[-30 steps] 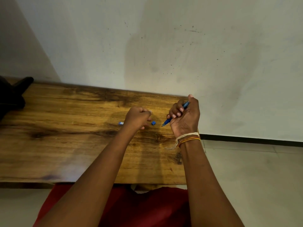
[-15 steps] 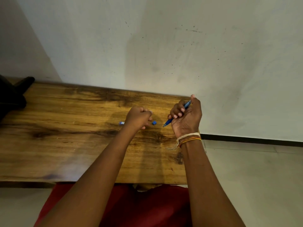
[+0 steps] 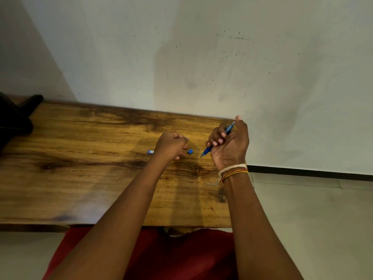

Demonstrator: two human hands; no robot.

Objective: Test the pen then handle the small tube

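Right hand [image 3: 229, 147] gripping blue pen [image 3: 219, 139], tip down-left, above wooden table [image 3: 80, 178]. Left hand [image 3: 171, 146] curled, pinching something small, unclear what. Blue cap [image 3: 190, 151] on table between hands.

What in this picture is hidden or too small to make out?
Head view only:
- What the left hand holds, if anything: its curled fingers face away.
- The small blue-and-white piece: partly behind the left hand, its print too small to read.
- The middle of the blue pen: covered by the right hand.
- The small blue cap: too small to identify surely.
- The dark object: cut off by the left edge.
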